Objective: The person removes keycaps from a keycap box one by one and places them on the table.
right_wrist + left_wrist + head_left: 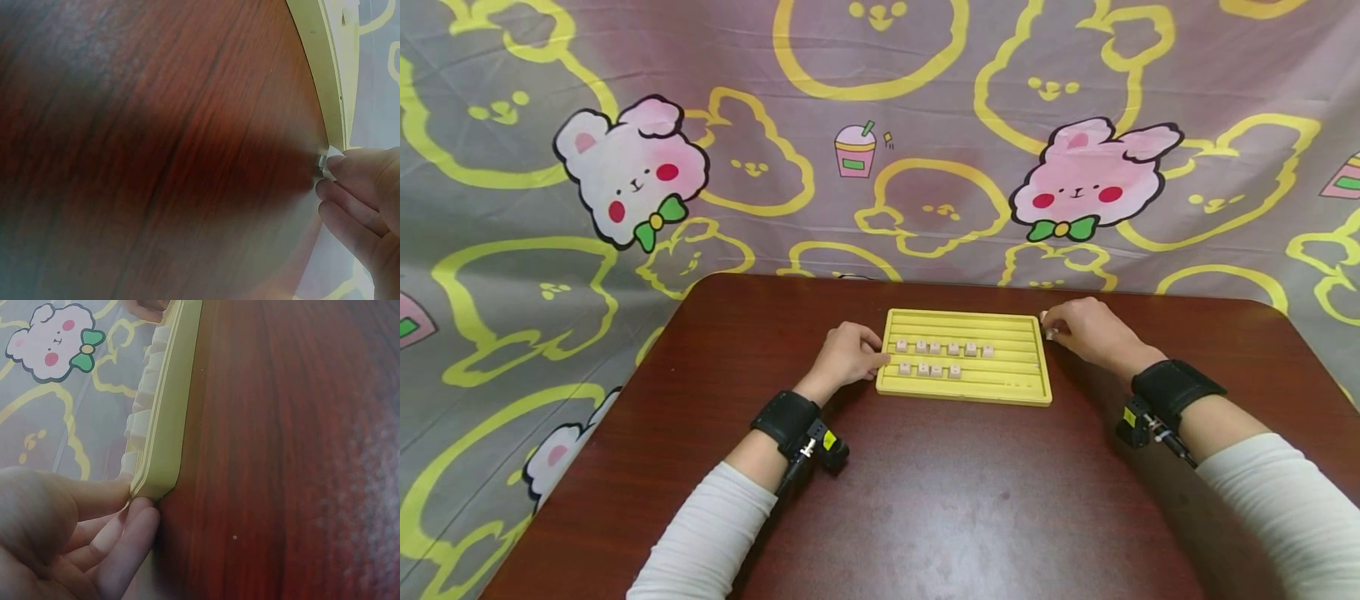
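Your left hand [846, 353] pinches the yellow tray [1011, 363]. Beside its right end, your right hand [1092, 331] pinches a white piece [335, 151].

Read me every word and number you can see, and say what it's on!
None can be read.
Small pale square tiles in the yellow rectangular tray: marks too small.
Yellow stickers on the black wrist cameras: marks too blurred.
Tray's lower right: faint marks, unreadable.
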Tool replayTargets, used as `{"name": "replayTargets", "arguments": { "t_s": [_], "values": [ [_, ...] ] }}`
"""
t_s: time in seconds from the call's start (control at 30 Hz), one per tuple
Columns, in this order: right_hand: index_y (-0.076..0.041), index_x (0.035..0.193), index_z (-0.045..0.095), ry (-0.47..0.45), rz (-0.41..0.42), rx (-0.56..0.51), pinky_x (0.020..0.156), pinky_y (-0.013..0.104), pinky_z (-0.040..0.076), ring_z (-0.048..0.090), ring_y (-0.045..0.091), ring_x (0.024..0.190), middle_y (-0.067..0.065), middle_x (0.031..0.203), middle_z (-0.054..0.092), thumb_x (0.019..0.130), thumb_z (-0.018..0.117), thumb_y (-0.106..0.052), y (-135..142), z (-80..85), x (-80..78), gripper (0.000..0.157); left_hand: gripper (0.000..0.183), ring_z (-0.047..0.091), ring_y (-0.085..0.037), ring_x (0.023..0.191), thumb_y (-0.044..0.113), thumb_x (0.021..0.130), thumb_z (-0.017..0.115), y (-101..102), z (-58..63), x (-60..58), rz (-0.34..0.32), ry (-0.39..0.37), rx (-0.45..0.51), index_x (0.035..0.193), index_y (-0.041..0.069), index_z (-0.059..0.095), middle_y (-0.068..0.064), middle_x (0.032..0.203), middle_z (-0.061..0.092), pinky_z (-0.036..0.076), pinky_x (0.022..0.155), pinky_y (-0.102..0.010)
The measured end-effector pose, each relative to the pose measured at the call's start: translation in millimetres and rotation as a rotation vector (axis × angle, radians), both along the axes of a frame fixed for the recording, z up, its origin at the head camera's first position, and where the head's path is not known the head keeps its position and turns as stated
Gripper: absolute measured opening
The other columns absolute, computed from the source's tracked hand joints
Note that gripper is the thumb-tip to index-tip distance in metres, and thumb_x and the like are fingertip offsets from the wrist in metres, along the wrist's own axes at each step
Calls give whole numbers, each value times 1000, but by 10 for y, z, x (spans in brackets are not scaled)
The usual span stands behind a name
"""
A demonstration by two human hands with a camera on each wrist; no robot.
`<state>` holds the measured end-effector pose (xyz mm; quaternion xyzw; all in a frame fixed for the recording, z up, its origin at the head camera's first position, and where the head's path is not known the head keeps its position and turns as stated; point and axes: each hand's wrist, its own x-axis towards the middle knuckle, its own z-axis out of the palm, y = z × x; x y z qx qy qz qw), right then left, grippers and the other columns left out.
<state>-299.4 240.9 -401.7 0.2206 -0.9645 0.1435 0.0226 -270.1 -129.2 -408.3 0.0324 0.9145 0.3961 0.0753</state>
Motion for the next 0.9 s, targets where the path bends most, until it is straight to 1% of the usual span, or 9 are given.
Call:
{"name": "replayTargets", "arguments": {
  "t_s": [0.13,0.3,0.43,0.6,0.9],
  "values": [
    [-9,95,72,5,0,5,80,42,54,60,18,84,6,96,70,80,72,-4,5,1,0,16,27,67,-15,58,15,82,73,0,4,4,-3,3,-3,103,-1,68,-11,79,72,55,54,-27],
    [-8,97,72,-9,6,4,84,45,53,61,20,88,9,100,70,81,71,-4,3,19,10,17,27,67,-15,58,15,82,74,2,9,5,3,-7,-1,103,-1,68,-11,79,71,55,54,-27],
    [-8,100,72,-21,0,10,86,46,53,60,21,87,9,100,70,81,72,-5,-1,30,12,19,27,67,-15,58,15,82,73,4,11,-1,5,-13,0,103,-1,68,-11,79,71,55,54,-26],
    [-7,101,72,-27,-6,14,86,46,53,60,22,86,10,100,70,81,72,-5,-5,34,15,20,28,68,-15,59,15,82,73,-4,15,7,-2,-8,-1,104,-2,68,-12,80,72,55,55,-27],
    [-6,106,72,-28,-14,-4,87,48,52,62,23,90,11,104,71,82,72,-7,15,71,27,24,29,67,-15,58,15,82,73,-11,21,12,-7,5,1,104,-2,68,-12,79,71,55,54,-27]
  ]
}}
